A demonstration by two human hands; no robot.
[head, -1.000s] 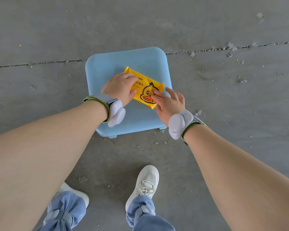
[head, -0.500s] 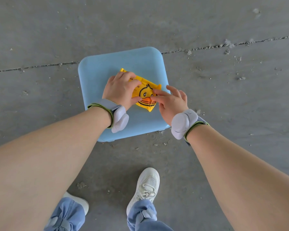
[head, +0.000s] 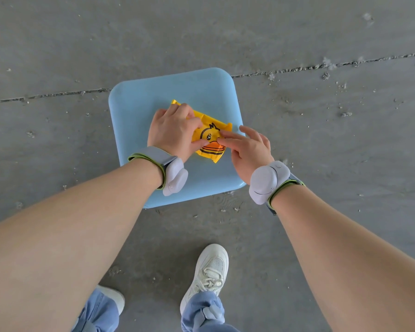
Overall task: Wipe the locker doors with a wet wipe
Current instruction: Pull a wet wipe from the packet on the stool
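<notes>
My left hand [head: 175,130] has gone from lying over the left end of the pack [head: 210,149] to clenching it, fingers curled over its far edge, so that it now buckles where it lies on the stool [head: 177,87]. To its right, my right hand [head: 249,149] has slid forefinger and thumb in onto the duck print, other fingers spread, though I cannot tell whether they pinch the pack or merely touch it. I judge I am only opening the pack: no wipe is out, and no locker is in view.
</notes>
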